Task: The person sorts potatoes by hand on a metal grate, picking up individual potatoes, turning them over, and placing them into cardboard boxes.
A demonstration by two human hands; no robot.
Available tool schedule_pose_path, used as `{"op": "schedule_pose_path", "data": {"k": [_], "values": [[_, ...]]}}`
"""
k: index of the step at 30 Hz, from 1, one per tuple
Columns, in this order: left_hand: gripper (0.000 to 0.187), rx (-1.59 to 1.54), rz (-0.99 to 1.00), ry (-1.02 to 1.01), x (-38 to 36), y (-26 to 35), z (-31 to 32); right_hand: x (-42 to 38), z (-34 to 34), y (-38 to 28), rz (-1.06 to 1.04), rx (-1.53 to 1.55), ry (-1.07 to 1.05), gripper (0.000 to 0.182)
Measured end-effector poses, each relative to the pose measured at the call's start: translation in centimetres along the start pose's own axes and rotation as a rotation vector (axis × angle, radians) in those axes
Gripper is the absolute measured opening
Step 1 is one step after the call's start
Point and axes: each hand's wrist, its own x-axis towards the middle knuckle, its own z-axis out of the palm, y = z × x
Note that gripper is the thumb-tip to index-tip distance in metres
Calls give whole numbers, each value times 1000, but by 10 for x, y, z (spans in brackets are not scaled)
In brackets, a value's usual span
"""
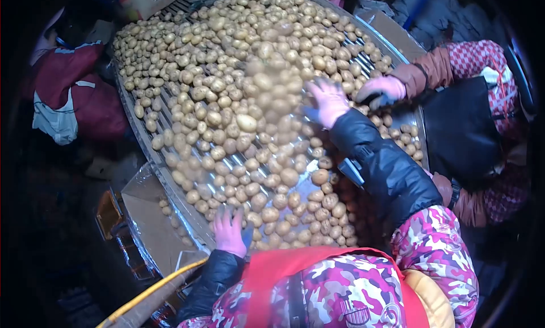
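Loose potatoes (247, 122) cover a slatted metal sorting table (145, 136), thickest toward the far end. My left hand (229, 232), in a pink glove with grey fingertips, rests at the near left edge beside the closest potatoes. Its fingers are spread and grip nothing. Reaching out over the middle right of the pile, my right hand (327, 102) wears the same kind of glove. Its fingers are apart, over or touching potatoes, with none held that I can see. Metal slats show through gaps between the potatoes.
A co-worker's gloved hand (383, 91) is close to my right hand. Another person in a dark red jacket (76, 95) stands at the left. An open cardboard box (153, 214) with potatoes sits by the left edge. A yellow-edged bar (153, 288) crosses the lower left.
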Motion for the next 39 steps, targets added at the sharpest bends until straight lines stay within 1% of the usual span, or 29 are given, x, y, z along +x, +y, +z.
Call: {"op": "schedule_pose_path", "data": {"k": [2, 3, 4, 6, 7, 8, 9, 10, 11, 12, 14, 16, 18, 19, 20, 21, 22, 23, 24, 26, 27, 28, 29, 30, 32, 35, 36, 37, 39], "values": [[55, 21, -2, -9, 6, 6, -4, 36, 2, -29, -4, 164, -190, 77], [56, 32, -2, -22, 7, 7, -8, 41, 4, -49, 82, 155, -151, 83], [55, 44, -8, -25, 9, 5, -11, 56, 33, -59, 112, 246, -82, 90], [55, 53, -13, -42, 11, 11, -10, 54, 12, -101, 82, 186, -265, 90], [56, 51, -11, -49, 12, 12, -10, 46, 36, -108, -40, 284, -147, 82], [56, 51, -2, -53, 12, 12, -10, 37, 16, -129, -72, 212, -286, 75], [56, 52, 5, -51, 12, 11, -9, 23, 16, -147, -70, 255, -279, 71], [56, 53, 6, -47, 10, 10, -7, 10, 11, -164, -47, 272, -266, 71], [63, 29, -2, -103, 7, 5, -4, -12, 23, -172, -104, 275, -151, 72], [62, 32, -2, -101, 5, 5, -3, -32, 34, -179, -163, 275, -28, 72], [61, 41, -5, -86, 4, 5, -2, -71, 25, -177, -283, 287, -56, 71], [59, 20, 22, -63, 4, 2, 0, -124, 15, -154, -486, 352, -183, 68], [58, 34, 25, -50, 4, 2, 0, -149, -2, -138, -516, 395, -224, 60], [58, 26, 20, -47, 4, 3, 0, -153, -5, -126, -461, 421, -259, 55], [58, 29, 18, -46, 5, 3, 0, -140, -14, -109, -330, 645, -387, 49], [58, 30, 12, -50, 5, 4, -1, -128, -13, -88, -157, 735, -449, 42], [58, 29, 3, -54, 5, 5, -1, -106, -45, -76, 105, 685, -428, 35], [57, 35, 19, -20, 5, 6, -1, -95, -29, -53, 19, 509, -54, 31], [56, 37, 9, -19, 6, 8, -2, -75, -43, -44, 172, 466, -64, 30], [55, 18, 2, 1, 4, 5, 1, -23, 1, -1, 180, 15, -296, 35], [55, 20, 9, 21, 5, 5, 1, -13, 17, 8, 169, -35, -290, 35], [56, 42, 2, -6, 7, 5, 0, -7, 28, 7, 162, -85, -281, 35], [56, 43, 0, 13, 7, 2, 2, 3, 16, -9, 192, -163, -407, 36], [57, 36, -2, 27, 5, 2, 5, 4, 6, -24, 199, -211, -428, 37], [57, 2, -22, -2, 7, 7, -5, -3, -43, -46, 87, -233, -629, 42], [56, 1, -13, 53, 2, 1, 5, -29, 17, 12, 120, -46, -423, 64], [55, 4, -10, 70, 2, 0, 7, -34, 30, 21, 285, 87, -352, 66], [55, 8, -8, 88, 2, -1, 9, -41, 37, 28, 250, 49, -441, 70], [52, -80, -11, 130, -2, -1, 6, -68, 26, 11, 247, 194, -498, 65]]}}
